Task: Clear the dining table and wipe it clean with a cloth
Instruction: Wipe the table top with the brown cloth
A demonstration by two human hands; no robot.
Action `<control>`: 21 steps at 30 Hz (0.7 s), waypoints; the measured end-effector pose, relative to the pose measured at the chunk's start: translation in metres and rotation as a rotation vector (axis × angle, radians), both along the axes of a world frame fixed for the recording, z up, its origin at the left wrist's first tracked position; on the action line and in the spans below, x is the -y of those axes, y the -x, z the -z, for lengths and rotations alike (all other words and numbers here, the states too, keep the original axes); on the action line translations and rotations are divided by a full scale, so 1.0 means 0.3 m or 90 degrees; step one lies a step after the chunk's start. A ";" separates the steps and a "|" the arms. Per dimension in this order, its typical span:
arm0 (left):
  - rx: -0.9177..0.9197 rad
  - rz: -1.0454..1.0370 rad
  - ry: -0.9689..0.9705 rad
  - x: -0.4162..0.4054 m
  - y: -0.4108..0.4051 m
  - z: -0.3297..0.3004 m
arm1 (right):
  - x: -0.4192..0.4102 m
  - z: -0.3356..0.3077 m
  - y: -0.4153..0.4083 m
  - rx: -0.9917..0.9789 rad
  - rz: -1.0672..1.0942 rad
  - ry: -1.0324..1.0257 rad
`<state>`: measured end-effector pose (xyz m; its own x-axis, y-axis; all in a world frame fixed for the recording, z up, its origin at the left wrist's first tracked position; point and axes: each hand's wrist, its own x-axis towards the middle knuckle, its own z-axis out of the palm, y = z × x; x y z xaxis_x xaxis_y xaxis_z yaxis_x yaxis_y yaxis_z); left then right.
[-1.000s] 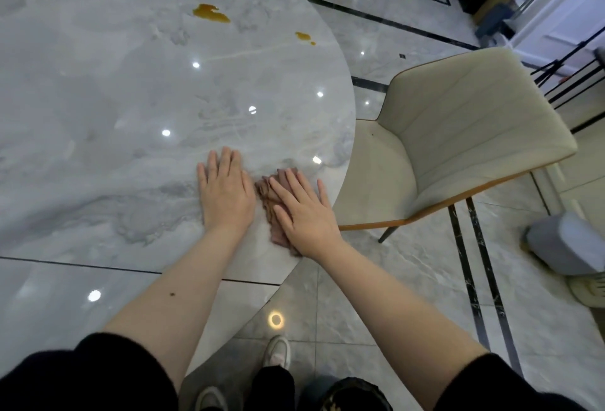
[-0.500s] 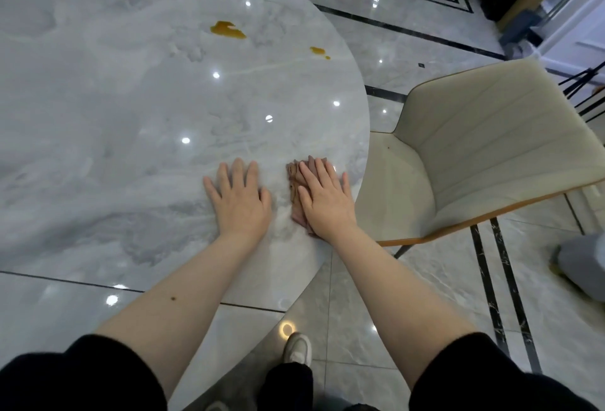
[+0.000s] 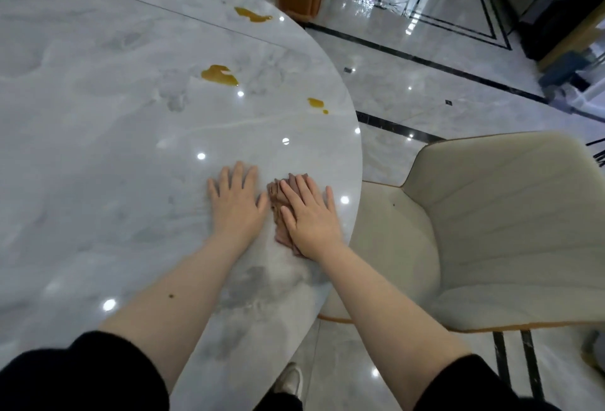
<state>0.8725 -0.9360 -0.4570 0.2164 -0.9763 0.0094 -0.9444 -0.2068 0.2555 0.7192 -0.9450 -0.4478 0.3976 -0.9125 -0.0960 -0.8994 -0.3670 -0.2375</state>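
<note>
Brown cloth [image 3: 279, 211] under flat right hand [image 3: 311, 214], nudged forward, left hand [image 3: 237, 204] flat on table [image 3: 98, 148]

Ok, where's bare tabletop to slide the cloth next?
Wide bare marble lies left of the left hand. Ahead, a bare band runs up to the yellow spills. The right hand pressing the cloth sits near the table edge.

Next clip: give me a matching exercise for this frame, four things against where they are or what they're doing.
Things:
1. left hand
2. right hand
3. brownish-pink folded cloth
4. amber liquid spills

States:
A. pinned under a palm near the grey marble table's edge
B. flat on bare marble
C. farther up the tabletop, unwiped
D. pressing down on fabric

Pairs: 1-B, 2-D, 3-A, 4-C
</note>
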 end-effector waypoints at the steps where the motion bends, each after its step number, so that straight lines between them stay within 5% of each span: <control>1: -0.008 -0.002 0.000 0.028 0.008 0.003 | 0.025 0.000 0.008 0.003 -0.008 0.002; 11: -0.018 -0.052 0.004 0.214 0.067 -0.005 | 0.258 0.014 0.082 -0.014 -0.009 0.014; 21: -0.043 -0.002 0.036 0.488 0.065 0.010 | 0.442 0.037 0.080 -0.017 0.197 0.031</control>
